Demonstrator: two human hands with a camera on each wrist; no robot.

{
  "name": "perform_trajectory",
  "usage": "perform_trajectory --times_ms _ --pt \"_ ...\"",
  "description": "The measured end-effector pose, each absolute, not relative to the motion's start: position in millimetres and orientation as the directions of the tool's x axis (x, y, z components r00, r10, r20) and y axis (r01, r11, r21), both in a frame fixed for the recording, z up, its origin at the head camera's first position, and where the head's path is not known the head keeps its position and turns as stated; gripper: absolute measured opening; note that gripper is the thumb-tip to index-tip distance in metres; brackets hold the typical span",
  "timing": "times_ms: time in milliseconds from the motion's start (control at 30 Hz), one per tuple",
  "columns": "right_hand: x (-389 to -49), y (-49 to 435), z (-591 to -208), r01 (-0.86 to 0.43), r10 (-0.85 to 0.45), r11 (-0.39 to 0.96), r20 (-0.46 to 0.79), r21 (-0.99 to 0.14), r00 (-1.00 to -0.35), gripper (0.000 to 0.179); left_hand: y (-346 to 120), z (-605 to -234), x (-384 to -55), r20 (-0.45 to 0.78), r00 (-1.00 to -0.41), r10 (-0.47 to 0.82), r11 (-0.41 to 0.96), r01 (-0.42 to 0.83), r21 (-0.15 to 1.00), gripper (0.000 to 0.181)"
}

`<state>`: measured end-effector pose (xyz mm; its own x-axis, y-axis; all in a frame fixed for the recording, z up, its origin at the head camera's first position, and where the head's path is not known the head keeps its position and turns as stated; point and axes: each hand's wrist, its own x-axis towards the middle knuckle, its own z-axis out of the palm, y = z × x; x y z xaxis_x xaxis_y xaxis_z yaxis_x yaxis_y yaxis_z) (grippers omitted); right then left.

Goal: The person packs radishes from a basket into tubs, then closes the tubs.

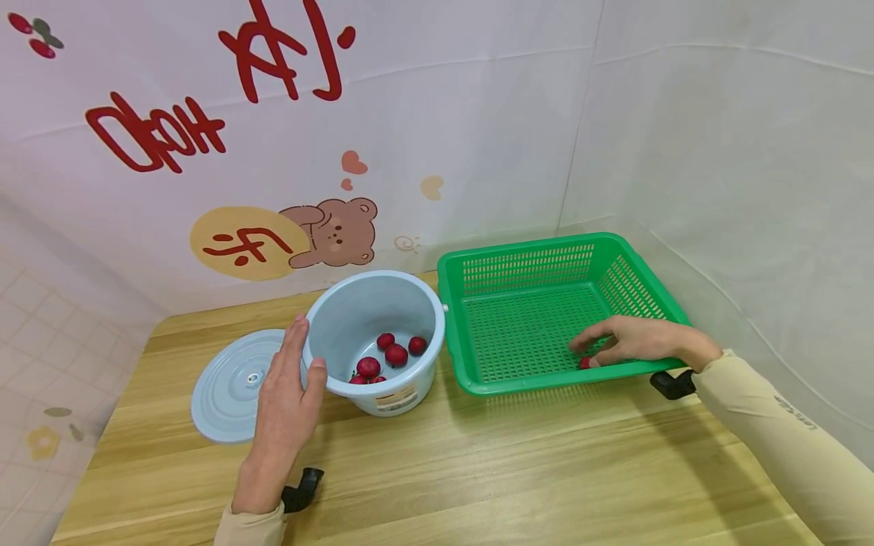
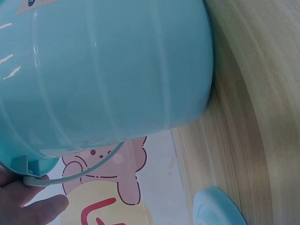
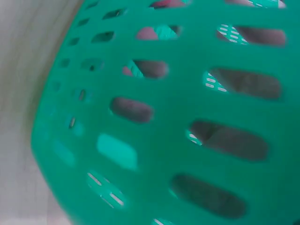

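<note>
A light-blue bucket stands on the table with several small, round, dark-red fruits at its bottom. My left hand lies against the bucket's left side, fingers straight along the rim and thumb at the front. In the left wrist view, its fingertips are beside the joint of the bucket's handle. My right hand reaches into the green slotted basket, near its front right. There its thumb and curved fingers pinch a red fruit, mostly hidden by the hand and the rim.
A light-blue lid lies flat on the wooden table, left of the bucket. The basket stands close to the bucket's right side. Behind them hangs a white printed curtain, which also runs along the right.
</note>
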<state>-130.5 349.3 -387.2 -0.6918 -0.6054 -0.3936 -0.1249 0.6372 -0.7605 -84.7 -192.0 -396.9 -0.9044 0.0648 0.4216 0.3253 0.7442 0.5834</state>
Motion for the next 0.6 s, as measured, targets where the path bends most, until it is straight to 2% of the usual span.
perform_trajectory --times_ms 600 --pt "-138.1 344.0 -394.5 -0.099 -0.609 0.645 -0.432 -0.757 -0.665 0.029 -192.4 -396.6 -85.4 0.417 -0.907 0.064 0.751 0.319 0.578 0.061"
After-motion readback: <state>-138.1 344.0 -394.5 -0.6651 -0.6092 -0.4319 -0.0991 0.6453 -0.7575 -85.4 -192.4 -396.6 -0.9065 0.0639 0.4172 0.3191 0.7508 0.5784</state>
